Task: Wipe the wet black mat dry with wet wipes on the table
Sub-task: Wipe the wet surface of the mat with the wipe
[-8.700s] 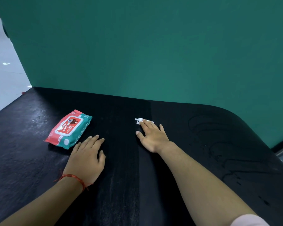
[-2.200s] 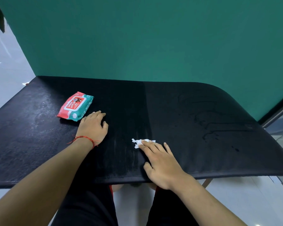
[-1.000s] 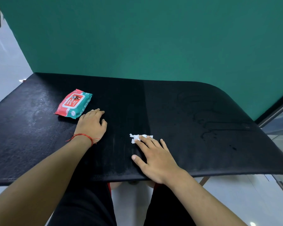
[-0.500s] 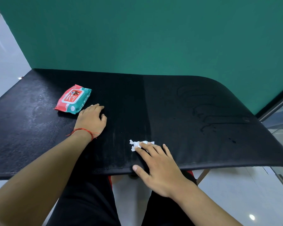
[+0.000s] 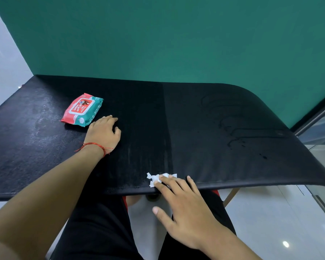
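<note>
The black mat [image 5: 204, 128] covers the whole table. Water streaks and drops show on its right part [image 5: 233, 136]. A small crumpled white wipe [image 5: 154, 178] lies at the mat's near edge, and the straight fingertips of my right hand [image 5: 184, 207] press on it. The palm of that hand hangs past the table edge. My left hand [image 5: 103, 133], with a red thread at the wrist, rests flat on the mat just right of the red and teal pack of wet wipes [image 5: 82, 109].
A green wall [image 5: 167, 38] stands right behind the table. My legs in black trousers [image 5: 98, 231] are under the near edge. White tiled floor shows to the left and right, and a wooden table leg [image 5: 230, 197] is under the right side.
My right hand has dragged the wipe back toward me from the middle of the mat to its near edge. The left hand has stayed beside the pack.
</note>
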`<act>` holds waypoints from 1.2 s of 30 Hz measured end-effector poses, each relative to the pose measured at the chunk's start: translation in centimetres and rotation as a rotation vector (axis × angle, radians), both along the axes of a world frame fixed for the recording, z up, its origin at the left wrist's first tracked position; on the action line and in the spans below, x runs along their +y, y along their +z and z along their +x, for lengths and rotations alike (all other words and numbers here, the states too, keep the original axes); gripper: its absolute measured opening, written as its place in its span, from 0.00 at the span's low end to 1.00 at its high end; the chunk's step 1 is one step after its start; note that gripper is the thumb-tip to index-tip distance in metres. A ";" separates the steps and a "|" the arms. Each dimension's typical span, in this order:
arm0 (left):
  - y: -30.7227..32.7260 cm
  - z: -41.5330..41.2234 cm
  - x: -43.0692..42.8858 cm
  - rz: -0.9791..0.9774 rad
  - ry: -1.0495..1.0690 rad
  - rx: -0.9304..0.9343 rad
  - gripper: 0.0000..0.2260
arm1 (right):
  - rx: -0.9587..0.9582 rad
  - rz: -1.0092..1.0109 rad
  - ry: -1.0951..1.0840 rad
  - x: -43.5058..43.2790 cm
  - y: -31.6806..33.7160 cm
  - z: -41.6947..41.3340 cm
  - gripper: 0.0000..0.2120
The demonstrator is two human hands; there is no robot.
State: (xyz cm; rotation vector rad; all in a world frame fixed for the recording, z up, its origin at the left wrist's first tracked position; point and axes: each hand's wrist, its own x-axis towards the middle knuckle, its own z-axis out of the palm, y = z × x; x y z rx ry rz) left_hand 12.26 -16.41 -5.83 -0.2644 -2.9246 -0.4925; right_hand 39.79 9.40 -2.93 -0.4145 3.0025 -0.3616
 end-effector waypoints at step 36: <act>-0.3 -0.3 -0.2 0.007 0.001 -0.002 0.23 | -0.040 -0.062 -0.077 0.4 -0.2 -10.4 0.34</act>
